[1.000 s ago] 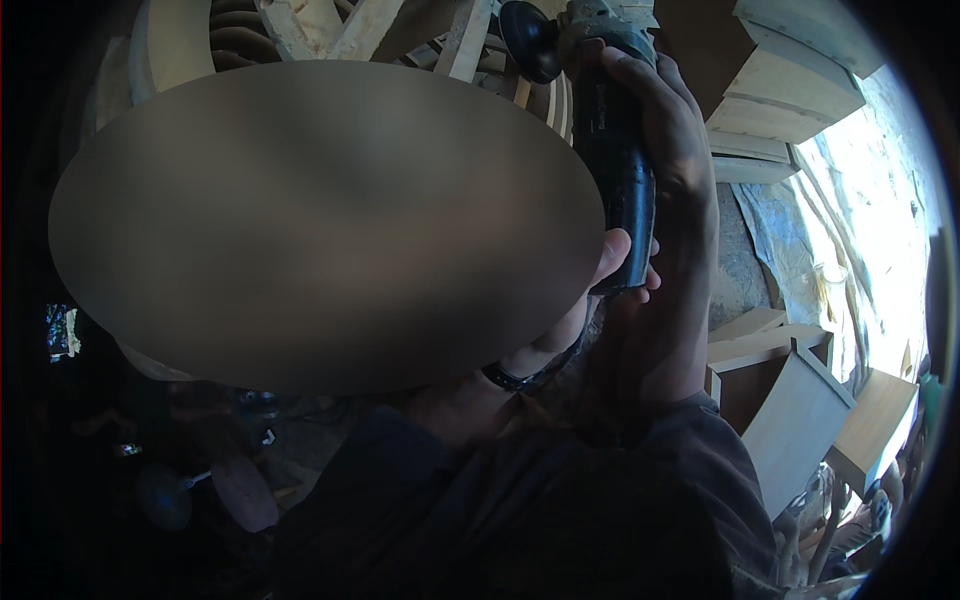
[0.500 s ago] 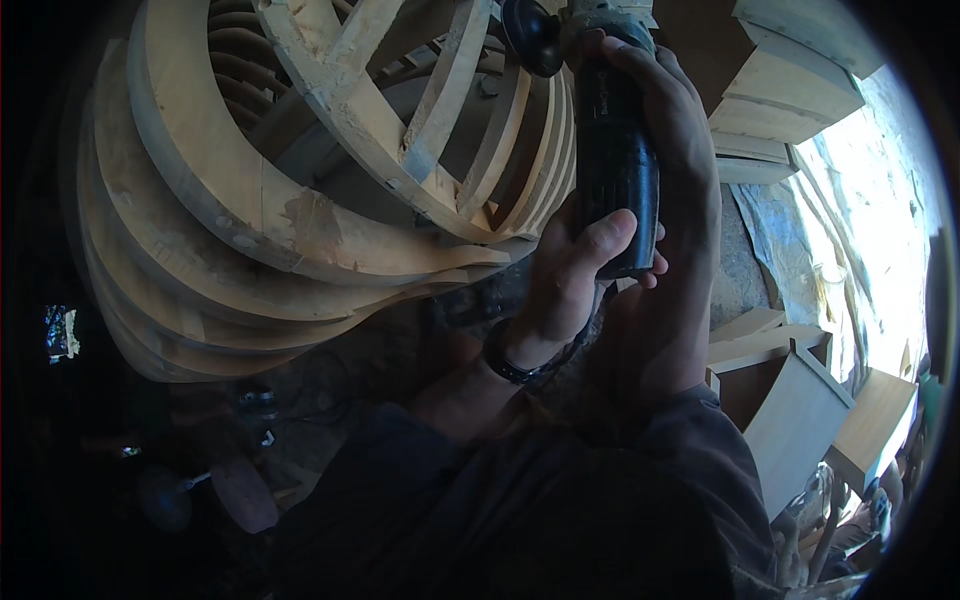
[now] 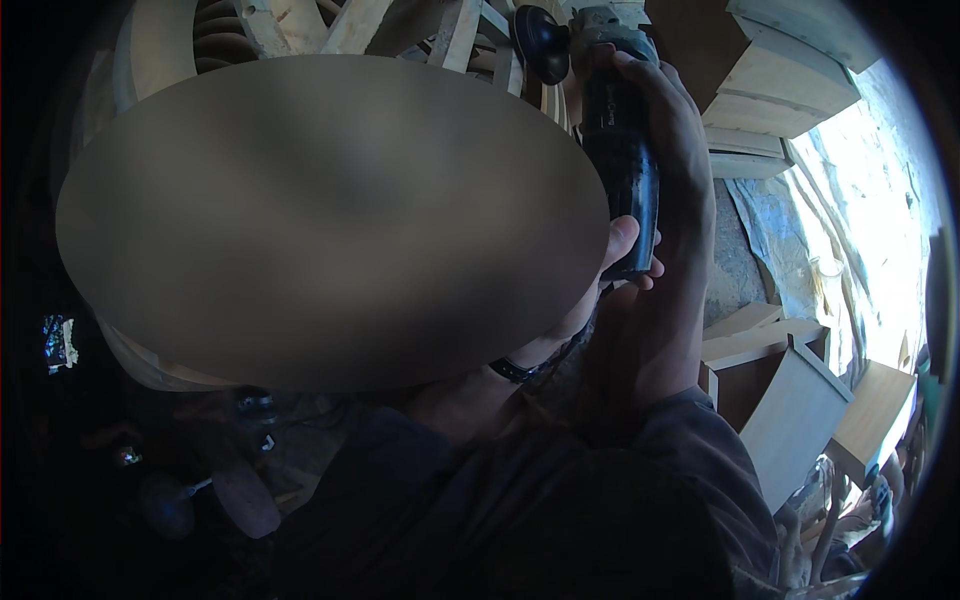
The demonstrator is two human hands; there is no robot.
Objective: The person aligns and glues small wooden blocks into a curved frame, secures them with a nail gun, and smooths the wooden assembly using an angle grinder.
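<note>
The black power tool (image 3: 614, 150) sits slightly further right, upper centre-right. The curved wooden frame (image 3: 155, 58), upper left, looks assembled; blur hides how finished it is. Right fingers (image 3: 642, 76) wrap the tool's body, left fingers (image 3: 622, 237) its lower end.

Right of the right forearm (image 3: 678, 300), room to pass lies between the upper wooden boxes (image 3: 785, 82) and lower wooden box (image 3: 805, 425), while wooden slats (image 3: 458, 38) obstruct the angle grinder's (image 3: 615, 130) left.
</note>
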